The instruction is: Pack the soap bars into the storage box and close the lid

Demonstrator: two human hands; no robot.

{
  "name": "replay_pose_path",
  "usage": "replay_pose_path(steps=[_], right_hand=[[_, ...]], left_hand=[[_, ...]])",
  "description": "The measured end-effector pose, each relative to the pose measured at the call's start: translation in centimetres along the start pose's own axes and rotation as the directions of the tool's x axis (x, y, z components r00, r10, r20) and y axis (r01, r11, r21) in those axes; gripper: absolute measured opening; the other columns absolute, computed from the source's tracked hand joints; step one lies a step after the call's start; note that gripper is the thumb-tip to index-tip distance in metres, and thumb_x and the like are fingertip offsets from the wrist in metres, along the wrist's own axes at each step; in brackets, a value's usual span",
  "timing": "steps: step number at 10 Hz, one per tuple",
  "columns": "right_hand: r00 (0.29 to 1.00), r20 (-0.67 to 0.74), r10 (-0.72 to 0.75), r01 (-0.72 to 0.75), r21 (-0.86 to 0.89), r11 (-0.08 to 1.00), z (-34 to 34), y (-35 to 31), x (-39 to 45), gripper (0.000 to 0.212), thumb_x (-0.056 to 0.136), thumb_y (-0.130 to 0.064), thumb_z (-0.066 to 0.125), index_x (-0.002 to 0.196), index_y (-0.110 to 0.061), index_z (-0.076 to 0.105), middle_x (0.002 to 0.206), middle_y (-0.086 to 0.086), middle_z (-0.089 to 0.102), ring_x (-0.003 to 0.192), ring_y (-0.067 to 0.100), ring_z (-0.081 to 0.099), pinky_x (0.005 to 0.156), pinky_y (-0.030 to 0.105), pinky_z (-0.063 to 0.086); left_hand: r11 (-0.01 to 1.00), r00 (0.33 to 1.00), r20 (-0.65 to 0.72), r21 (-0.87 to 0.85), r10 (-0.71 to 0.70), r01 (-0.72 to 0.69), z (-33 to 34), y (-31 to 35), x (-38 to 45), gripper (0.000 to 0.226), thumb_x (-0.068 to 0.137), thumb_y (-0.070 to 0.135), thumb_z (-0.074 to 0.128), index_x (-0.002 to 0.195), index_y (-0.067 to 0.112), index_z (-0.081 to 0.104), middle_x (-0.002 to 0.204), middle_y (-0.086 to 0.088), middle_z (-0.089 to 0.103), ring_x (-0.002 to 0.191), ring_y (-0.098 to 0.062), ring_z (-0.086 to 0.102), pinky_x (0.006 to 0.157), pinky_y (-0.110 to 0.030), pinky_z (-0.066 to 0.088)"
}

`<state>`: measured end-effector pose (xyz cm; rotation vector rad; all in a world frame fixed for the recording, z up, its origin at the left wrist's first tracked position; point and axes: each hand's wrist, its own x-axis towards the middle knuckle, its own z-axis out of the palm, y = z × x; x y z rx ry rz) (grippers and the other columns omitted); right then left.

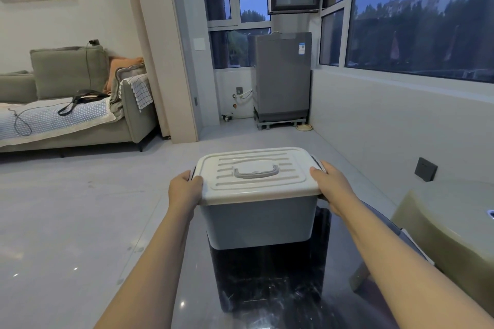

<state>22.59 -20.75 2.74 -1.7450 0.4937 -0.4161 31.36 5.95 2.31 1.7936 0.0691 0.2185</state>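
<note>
Grey plastic storage box [258, 222] with its cream ribbed lid [256, 176] on sits on the glossy black table [267, 288], left hand [185, 189] and right hand [330, 185] gripping its ends; uneven pressure may leave one side latch unseated.

A dark glossy table [267, 288] fills the near middle of the view, its top mirroring the room. A grey storage box [256, 219] with a pale lid [256, 171] stands on its far part. The table itself stands on a light grey tiled floor [80, 222], which also carries a sofa [80, 115] far left and a washing machine [280, 75] far ahead.
</note>
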Motion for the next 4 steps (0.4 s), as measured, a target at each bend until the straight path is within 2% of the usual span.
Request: replay_pose_path(steps=[1,2,3,4], right_hand=[[1.000,0.017,0.013,-0.012,-0.049,0.999,-0.2,-0.4,-0.2,0.039,0.092,-0.023,0.039,0.131,-0.018,0.044,0.114,0.007,0.055,0.104,0.029,0.054,0.090,0.048,0.049],[0.998,0.041,0.055,-0.050,-0.112,0.992,-0.3,-0.8,-0.6,0.044,0.094,-0.028,0.038,0.136,-0.016,0.038,0.122,0.009,0.052,0.105,0.028,0.051,0.090,0.045,0.048],[0.999,0.001,0.046,-0.045,-0.225,0.973,-0.5,-0.9,-1.3,0.056,0.094,-0.037,0.040,0.142,-0.014,0.027,0.143,0.012,0.041,0.125,0.032,0.042,0.099,0.043,0.037],[0.988,-0.100,-0.119,0.096,-0.205,0.974,-0.8,-1.5,-2.3,0.060,0.092,-0.039,0.045,0.144,-0.016,0.027,0.145,0.011,0.038,0.128,0.028,0.040,0.098,0.038,0.036]], left_hand=[[0.995,1.000,-0.004,0.098,-0.024,0.024,0.0,0.6,-0.5,0.015,0.080,0.003,0.039,0.072,0.005,0.051,0.071,-0.015,0.049,0.065,-0.028,0.046,0.059,-0.035,0.037],[0.966,0.999,-0.002,0.255,-0.043,0.042,0.1,0.7,-0.5,0.046,0.090,0.012,0.036,0.131,-0.008,0.043,0.137,-0.026,0.046,0.125,-0.041,0.044,0.101,-0.046,0.037],[0.906,0.996,-0.024,0.417,0.087,-0.069,-0.2,1.4,-1.4,0.054,0.095,0.035,0.037,0.141,0.007,0.036,0.146,-0.013,0.042,0.133,-0.033,0.039,0.107,-0.045,0.030],[0.746,0.933,0.055,0.584,0.357,-0.319,0.9,2.6,-2.3,0.055,0.094,0.042,0.036,0.140,0.012,0.039,0.145,-0.010,0.044,0.134,-0.029,0.037,0.111,-0.049,0.024]])
